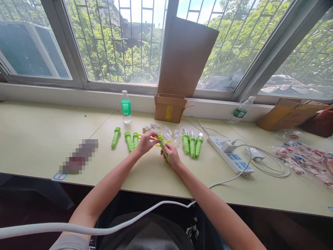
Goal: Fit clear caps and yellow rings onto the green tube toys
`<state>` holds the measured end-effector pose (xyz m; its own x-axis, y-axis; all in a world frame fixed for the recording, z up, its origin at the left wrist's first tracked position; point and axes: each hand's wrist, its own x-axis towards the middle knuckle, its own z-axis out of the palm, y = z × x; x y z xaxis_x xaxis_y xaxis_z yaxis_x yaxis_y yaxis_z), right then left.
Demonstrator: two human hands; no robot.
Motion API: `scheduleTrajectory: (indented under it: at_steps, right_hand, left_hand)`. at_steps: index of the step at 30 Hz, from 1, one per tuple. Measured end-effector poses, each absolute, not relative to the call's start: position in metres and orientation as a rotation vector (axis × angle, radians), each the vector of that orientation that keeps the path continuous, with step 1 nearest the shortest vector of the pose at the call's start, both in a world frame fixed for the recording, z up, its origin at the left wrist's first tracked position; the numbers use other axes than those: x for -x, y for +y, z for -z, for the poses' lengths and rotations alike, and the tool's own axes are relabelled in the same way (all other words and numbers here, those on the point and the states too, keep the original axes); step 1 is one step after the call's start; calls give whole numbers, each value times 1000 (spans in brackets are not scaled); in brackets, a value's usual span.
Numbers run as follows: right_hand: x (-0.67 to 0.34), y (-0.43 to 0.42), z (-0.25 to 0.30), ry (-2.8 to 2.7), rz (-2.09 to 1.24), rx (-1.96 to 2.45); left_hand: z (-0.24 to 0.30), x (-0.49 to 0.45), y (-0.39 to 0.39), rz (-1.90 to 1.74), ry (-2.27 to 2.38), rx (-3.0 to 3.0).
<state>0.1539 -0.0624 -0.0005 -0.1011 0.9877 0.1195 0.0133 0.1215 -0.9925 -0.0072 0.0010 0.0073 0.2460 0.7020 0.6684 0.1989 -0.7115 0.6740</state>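
Note:
My right hand (171, 155) is wrapped round a green plastic tube (162, 145), holding it tilted just above the pale table (39, 139). My left hand (146, 141) pinches a small yellow ring (158, 138) at the tube's upper end. Three green tubes without caps (125, 139) lie to the left of my hands. Three green tubes with clear caps (191, 143) lie to the right. Several loose clear caps (168, 132) are scattered just behind my hands.
A water bottle (126, 107) and a small open cardboard box (169, 107) stand by the window sill. A white power strip (231, 154) with cables lies right of the tubes. Plastic-wrapped packets (304, 158) lie at far right. A white cable (130, 222) crosses my lap.

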Motion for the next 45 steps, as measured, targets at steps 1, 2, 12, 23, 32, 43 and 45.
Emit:
scheduleTrajectory:
  at_steps: [1, 2, 12, 23, 32, 43, 45]
  right_hand:
    - [-154, -62, 1, -1348, -1181, 1090]
    - [-155, -63, 2, -1349, -1174, 1099]
    - [-154, -64, 2, -1310, -1112, 1182]
    - [-153, -67, -2, -1378, -1174, 1087]
    - [-153, -64, 0, -1366, -1208, 1089]
    - [-154, -62, 0, -1297, -1240, 1100]
    - [-154, -63, -1, -1275, -1256, 1100]
  left_hand:
    - [-7, 7, 1, -1476, 823, -2068]
    - [-8, 6, 0, -1479, 825, -2071]
    - [-14, 11, -4, -1360, 732, -2136]
    - [-10, 17, 6, -1290, 765, -2166]
    - [-9, 14, 4, -1353, 833, -2121]
    - [-6, 11, 3, -1380, 841, -2107]
    - [-6, 10, 3, -1371, 817, -2100]
